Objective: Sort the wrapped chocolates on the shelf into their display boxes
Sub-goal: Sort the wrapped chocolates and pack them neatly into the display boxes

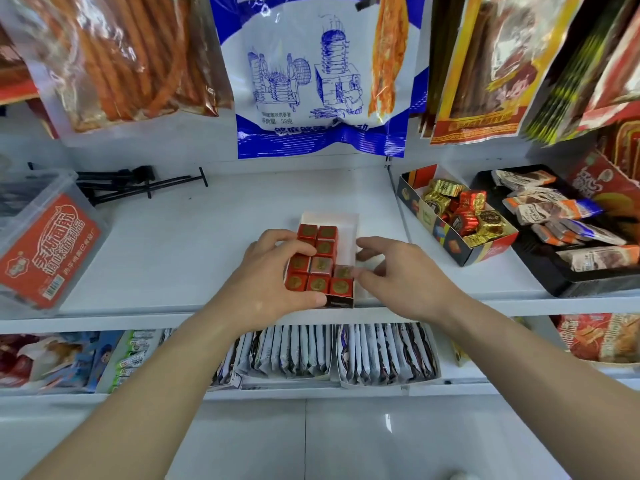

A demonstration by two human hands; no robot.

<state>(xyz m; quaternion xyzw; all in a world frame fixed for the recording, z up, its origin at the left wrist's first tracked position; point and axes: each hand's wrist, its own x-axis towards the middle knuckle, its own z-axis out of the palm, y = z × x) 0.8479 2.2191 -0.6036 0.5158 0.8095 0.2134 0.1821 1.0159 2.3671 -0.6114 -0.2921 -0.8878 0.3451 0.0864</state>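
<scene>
A small white display box (349, 225) sits near the front edge of the white shelf (207, 237). It holds several red-wrapped square chocolates (322, 265) with gold tops, packed in rows; its far right part is bare. My left hand (273, 278) clasps the box's left side, thumb at the front corner, fingers over the left chocolates. My right hand (398, 271) rests against the box's right side, its fingertips touching the chocolate at the near right. A second, dark display box (446, 237) to the right holds mixed gold and red chocolates (464, 209).
A black tray (540, 271) of wrapped bars stands at the far right. A clear tub with a red label (45, 244) sits at the left, black hooks (138, 183) behind it. Snack bags (322, 74) hang overhead. Sachet boxes (346, 355) fill the shelf below.
</scene>
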